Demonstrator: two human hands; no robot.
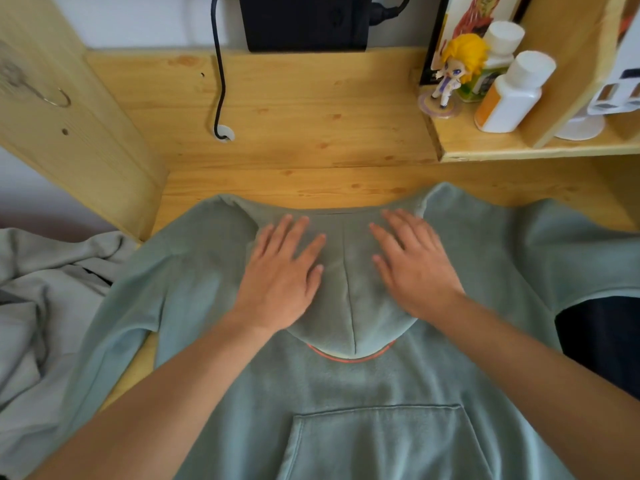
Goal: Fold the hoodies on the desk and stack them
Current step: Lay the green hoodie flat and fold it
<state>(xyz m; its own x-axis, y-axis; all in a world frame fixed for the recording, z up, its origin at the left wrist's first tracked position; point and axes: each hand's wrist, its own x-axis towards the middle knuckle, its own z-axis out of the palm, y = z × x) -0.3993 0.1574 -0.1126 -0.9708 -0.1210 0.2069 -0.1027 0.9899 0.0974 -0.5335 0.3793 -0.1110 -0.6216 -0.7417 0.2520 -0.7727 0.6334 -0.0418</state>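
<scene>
A sage-green hoodie (pixel 349 382) lies spread face up on the wooden desk (pixel 311 133), front pocket toward me, sleeves out to both sides. Its hood (pixel 348 299) is folded down over the chest. My left hand (pixel 282 271) lies flat on the hood's left half, fingers straight and spread. My right hand (pixel 412 261) presses flat on the hood's right half. A second, light grey hoodie (pixel 38 306) sits crumpled at the left, off the desk's edge.
A black cable (pixel 220 81) drops into a desk hole behind the hoodie. A black box (pixel 304 22) stands at the back. On the right shelf (pixel 519 150) stand a figurine (pixel 457 71) and two white bottles (pixel 512 95). A wooden upright (pixel 69 116) flanks the left.
</scene>
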